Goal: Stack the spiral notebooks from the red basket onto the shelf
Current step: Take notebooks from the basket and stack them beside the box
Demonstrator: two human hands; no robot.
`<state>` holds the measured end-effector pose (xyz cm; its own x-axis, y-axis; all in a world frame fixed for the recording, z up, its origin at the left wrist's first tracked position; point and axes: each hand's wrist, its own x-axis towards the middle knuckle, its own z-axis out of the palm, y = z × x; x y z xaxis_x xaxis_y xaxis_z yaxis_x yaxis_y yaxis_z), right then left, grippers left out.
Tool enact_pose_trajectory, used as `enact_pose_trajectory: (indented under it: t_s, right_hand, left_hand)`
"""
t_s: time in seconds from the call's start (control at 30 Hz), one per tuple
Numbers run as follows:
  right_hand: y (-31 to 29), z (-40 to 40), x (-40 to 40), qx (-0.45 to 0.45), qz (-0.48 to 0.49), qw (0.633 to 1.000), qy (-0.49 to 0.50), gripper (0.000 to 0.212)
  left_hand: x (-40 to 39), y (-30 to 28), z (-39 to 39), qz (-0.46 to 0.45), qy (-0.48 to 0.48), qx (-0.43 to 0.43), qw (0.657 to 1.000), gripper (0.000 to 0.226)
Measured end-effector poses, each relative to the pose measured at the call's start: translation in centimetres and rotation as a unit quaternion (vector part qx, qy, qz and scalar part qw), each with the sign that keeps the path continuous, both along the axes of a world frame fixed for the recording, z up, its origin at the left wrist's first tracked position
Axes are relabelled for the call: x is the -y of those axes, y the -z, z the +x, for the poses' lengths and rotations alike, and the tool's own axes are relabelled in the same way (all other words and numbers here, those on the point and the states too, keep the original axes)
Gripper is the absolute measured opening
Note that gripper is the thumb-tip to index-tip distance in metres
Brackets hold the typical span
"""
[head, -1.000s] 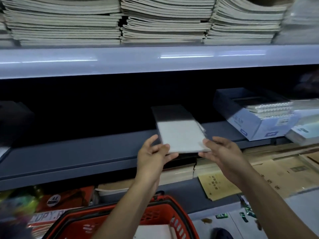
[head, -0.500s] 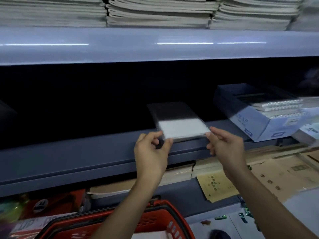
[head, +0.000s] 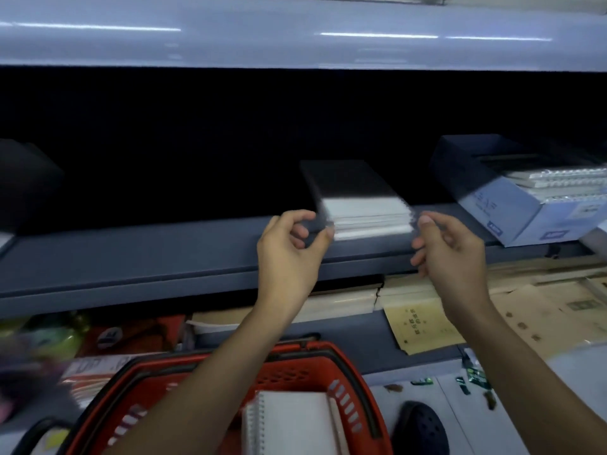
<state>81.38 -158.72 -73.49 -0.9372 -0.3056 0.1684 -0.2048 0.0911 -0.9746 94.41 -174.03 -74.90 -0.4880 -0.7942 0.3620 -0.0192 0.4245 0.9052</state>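
A stack of spiral notebooks (head: 364,211) with a pale cover lies flat on the dark grey shelf (head: 131,251), its far half in shadow. My left hand (head: 289,254) is at the stack's front left corner, thumb and forefinger pinching it. My right hand (head: 450,254) is at the front right corner; its thumb tip touches the stack's edge and its other fingers hang curled below. The red basket (head: 295,366) sits low under my forearms. A white spiral notebook (head: 295,421) lies inside it.
A blue box (head: 512,211) holding spiral notebooks stands on the shelf to the right. Above runs a pale shelf board (head: 295,37). Brown envelopes (head: 420,326) and paper stacks fill the shelf below. A black shoe (head: 420,428) is on the floor.
The notebook stack has gone further in and down to rest on the shelf. Both hands slid back to its front corners. The view dropped, showing more of the basket.
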Motion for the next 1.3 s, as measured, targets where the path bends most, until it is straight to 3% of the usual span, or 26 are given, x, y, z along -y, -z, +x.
enact_pose_trajectory:
  t_s: [0.17,0.27,0.33,0.43,0.6,0.7,0.87,0.97,1.07,1.17,1.3]
  right_hand:
    - [2.1,6.6,-2.3,0.057,0.059,0.994,-0.079,0.016]
    - [6.4,10.7,-3.2,0.141,0.091,0.983,-0.076,0.021]
    - [10.2,13.0,-3.7,0.199,0.150,0.965,-0.081,0.026]
    - [15.7,16.2,-4.4,0.293,0.239,0.922,-0.087,0.032]
    - [20.1,20.6,-5.9,0.262,0.385,0.877,-0.121,0.040]
    - [20.6,22.1,-6.7,0.266,0.412,0.857,-0.156,0.038]
    - [20.5,22.1,-7.3,0.267,0.384,0.871,-0.149,0.010]
    - [20.4,22.6,-7.6,0.273,0.356,0.884,-0.130,0.021]
    - [20.0,23.2,-7.8,0.261,0.331,0.901,-0.104,0.006]
    - [18.7,23.4,-8.4,0.286,0.254,0.920,-0.088,0.013]
    - [16.2,22.6,-9.4,0.384,0.120,0.912,-0.078,0.012]
  left_hand:
    - [-0.6,1.5,6.1,0.033,-0.012,0.052,0.998,0.018]
    - [-2.5,5.9,10.6,0.143,0.006,0.090,0.986,0.016]
    - [-4.5,10.2,13.9,0.213,0.010,0.125,0.969,0.027]
    - [-7.7,15.7,18.2,0.236,-0.003,0.227,0.945,0.031]
    - [-10.3,19.3,21.7,0.240,0.031,0.323,0.915,0.036]
    - [-10.3,19.4,21.8,0.252,0.032,0.346,0.903,0.026]
    - [-10.6,19.3,21.9,0.266,0.031,0.331,0.905,0.027]
    - [-10.6,18.8,22.2,0.332,0.032,0.290,0.897,0.023]
    - [-10.3,17.8,22.5,0.372,0.042,0.244,0.894,0.018]
    - [-10.3,16.4,22.8,0.383,0.052,0.201,0.900,0.021]
    - [-10.0,13.7,23.4,0.412,0.090,0.144,0.895,0.022]
